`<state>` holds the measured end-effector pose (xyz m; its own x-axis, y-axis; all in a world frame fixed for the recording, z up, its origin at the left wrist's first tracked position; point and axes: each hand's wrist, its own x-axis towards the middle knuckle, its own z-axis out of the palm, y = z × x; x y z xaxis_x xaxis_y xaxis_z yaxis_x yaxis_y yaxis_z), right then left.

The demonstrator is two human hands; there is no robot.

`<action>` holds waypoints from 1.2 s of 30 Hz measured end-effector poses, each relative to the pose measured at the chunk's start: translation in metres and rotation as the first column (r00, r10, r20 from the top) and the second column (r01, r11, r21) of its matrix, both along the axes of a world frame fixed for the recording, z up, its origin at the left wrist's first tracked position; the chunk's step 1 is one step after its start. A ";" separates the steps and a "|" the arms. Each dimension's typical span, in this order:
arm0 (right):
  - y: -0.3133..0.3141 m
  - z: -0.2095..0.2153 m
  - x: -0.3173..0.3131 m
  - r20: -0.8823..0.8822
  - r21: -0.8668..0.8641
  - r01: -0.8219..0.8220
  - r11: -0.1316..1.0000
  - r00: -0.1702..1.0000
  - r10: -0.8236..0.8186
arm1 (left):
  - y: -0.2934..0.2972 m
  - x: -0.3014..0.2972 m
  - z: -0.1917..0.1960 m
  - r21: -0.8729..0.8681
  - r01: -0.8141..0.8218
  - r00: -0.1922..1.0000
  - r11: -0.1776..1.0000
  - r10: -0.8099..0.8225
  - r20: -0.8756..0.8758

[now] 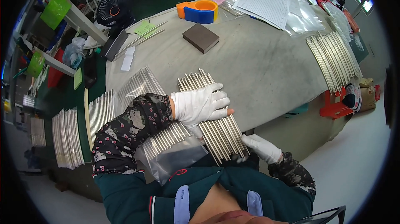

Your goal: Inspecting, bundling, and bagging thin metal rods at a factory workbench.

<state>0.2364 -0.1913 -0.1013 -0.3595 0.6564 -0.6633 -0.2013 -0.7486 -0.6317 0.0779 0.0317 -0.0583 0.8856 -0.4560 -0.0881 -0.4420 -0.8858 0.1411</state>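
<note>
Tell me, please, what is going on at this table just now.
A person's white-gloved left hand lies across a bundle of metal rods at the table's near edge. The gloved right hand is by the near ends of those rods; whether it touches them is hard to tell. Under the left sleeve is a clear plastic bag with more rods. Farther back on the table stand a brown block and a tape dispenser.

- Gloved left hand [202, 105] lies across metal rods [220, 136].
- Gloved right hand [263, 148] beside their near ends.
- Brown block [201, 37] on the grey surface [258, 65] beyond.
</note>
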 end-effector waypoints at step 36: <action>0.169 0.135 -0.059 0.101 0.995 -0.058 0.087 0.750 -0.654 | 0.003 0.022 -0.016 -0.738 -0.342 0.253 0.582 0.813 0.524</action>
